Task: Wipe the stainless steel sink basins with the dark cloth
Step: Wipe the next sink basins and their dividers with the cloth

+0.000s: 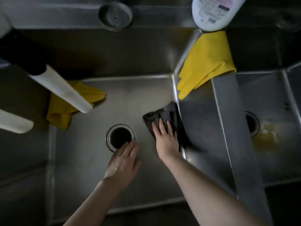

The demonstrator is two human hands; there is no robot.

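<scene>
The dark cloth (166, 115) lies on the floor of the left stainless steel basin (130, 98), against its right wall. My right hand (165, 139) presses flat on the cloth with straight, spread fingers. My left hand (123, 162) rests open on the basin floor, its fingertips at the rim of the round drain (120, 137). The right basin (276, 144) has its own drain (251, 123) and a yellowish stain (267, 136) beside it.
One yellow rubber glove (205, 62) hangs over the divider between the basins. Another yellow glove (61, 111) lies at the left basin's far left, partly under white handles (60, 88). A white bottle (213, 12) and a round grey lid (115, 16) sit on the back ledge.
</scene>
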